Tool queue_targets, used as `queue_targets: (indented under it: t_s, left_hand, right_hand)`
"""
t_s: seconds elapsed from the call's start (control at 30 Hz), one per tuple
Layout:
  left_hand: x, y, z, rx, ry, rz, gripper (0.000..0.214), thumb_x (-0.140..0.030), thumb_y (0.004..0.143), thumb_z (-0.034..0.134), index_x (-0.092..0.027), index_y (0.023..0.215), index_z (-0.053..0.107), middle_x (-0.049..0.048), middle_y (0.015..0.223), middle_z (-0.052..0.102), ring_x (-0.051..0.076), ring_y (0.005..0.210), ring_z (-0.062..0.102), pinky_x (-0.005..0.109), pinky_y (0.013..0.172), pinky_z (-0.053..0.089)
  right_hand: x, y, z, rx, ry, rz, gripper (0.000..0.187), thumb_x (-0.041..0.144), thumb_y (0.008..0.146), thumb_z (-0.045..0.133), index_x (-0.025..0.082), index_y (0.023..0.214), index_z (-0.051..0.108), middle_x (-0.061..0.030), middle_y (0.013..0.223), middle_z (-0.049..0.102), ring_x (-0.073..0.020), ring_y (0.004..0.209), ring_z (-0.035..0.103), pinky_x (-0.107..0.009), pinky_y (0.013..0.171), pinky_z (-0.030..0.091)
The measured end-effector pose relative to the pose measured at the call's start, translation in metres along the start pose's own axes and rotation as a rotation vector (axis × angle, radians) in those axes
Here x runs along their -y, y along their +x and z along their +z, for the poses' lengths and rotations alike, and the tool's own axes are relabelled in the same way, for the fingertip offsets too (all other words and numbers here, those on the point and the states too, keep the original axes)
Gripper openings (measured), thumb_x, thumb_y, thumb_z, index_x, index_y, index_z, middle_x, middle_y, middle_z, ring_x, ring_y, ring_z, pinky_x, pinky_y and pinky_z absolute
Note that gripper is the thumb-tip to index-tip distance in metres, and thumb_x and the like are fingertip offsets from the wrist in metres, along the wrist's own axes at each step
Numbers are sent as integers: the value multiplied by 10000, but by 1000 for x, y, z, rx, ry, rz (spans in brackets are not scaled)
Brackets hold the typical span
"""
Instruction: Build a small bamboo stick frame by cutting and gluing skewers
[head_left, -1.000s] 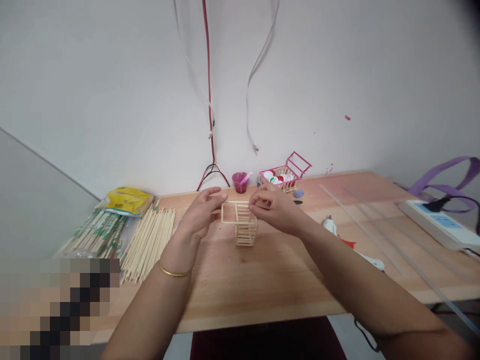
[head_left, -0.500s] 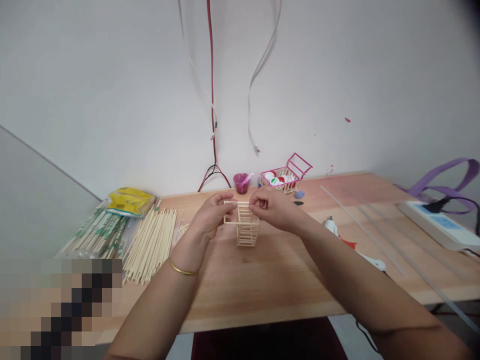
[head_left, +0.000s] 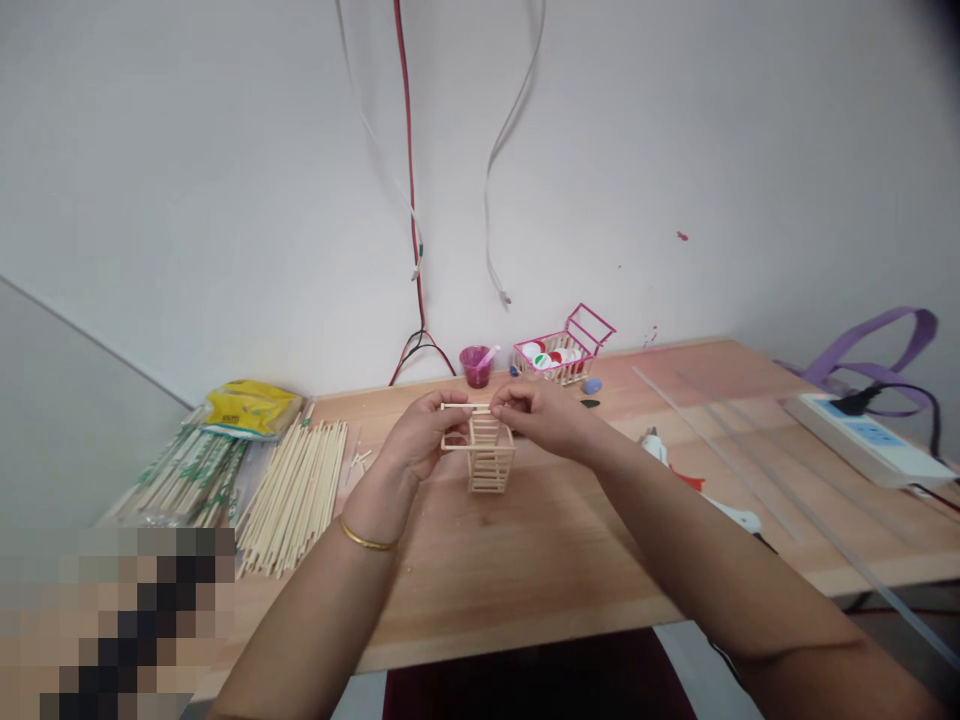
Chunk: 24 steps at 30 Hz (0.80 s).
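Stick frame: the slatted wooden frame (head_left: 489,449) is at the centre of your view, between your hands, over the bench (head_left: 480,590); you cannot tell whether its base touches the wood.
Left hand: at the frame's ten o'clock, your left hand (head_left: 420,435) pinches its upper end, thumb against curled fingers.
Right hand: at one o'clock, your right hand (head_left: 544,415) has thumb and forefinger closed on the far top rail, other fingers curled.
Loose sticks: a fan of pale sticks (head_left: 296,495) lies at nine o'clock, beside your left forearm.
Yellow packet: at ten o'clock, the packet (head_left: 251,408) rests on wrapped bundles (head_left: 191,465).
Purple cup: twelve o'clock, the cup (head_left: 475,370) stands near the wall.
Pink-rimmed basket: one o'clock, the basket (head_left: 562,376) holds round discs.
Glue gun: three o'clock, the white gun (head_left: 655,446) lies partly behind your right forearm.
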<state>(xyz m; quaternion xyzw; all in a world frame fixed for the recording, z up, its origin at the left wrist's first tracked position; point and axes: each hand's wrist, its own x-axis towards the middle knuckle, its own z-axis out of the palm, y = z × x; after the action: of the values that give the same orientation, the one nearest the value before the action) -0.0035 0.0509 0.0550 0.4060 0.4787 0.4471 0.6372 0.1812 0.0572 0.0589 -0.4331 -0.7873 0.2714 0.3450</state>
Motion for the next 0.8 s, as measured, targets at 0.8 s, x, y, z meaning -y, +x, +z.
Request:
queue_targets:
  t_s: [0.8]
  left_hand:
    - [4, 1, -2, 79, -188, -36, 144, -43, 697, 647, -130, 767, 556, 59, 656, 671, 136, 604, 658, 216, 583, 504]
  right_hand:
    - [-20, -6, 12, -26, 460, 220, 177, 368, 768, 649, 206, 822, 695, -8, 732, 641, -122, 646, 560, -258, 599, 449]
